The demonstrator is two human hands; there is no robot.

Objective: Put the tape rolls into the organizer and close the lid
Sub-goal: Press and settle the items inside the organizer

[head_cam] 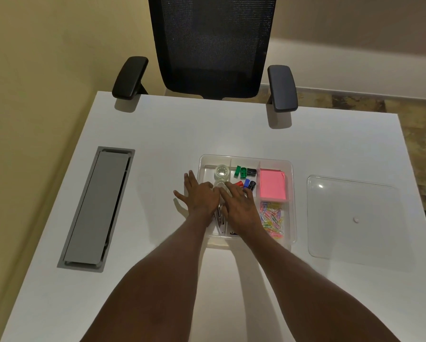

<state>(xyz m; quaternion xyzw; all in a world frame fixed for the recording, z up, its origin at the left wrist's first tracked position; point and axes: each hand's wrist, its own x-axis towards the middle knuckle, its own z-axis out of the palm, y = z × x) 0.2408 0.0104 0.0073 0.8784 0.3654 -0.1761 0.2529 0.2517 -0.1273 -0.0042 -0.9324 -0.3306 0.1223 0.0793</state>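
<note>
A clear plastic organizer with dividers sits in the middle of the white desk. One clear tape roll lies in its back left compartment. Just in front of it a second clear tape roll shows between my two hands. My left hand lies over the organizer's left wall, fingers spread. My right hand is over the left compartment with its fingers on that second roll. The transparent lid lies flat on the desk to the right of the organizer.
The organizer also holds coloured sharpeners, a pink sticky-note pad and several coloured paper clips. A grey cable hatch is set into the desk at left. A black office chair stands behind the desk.
</note>
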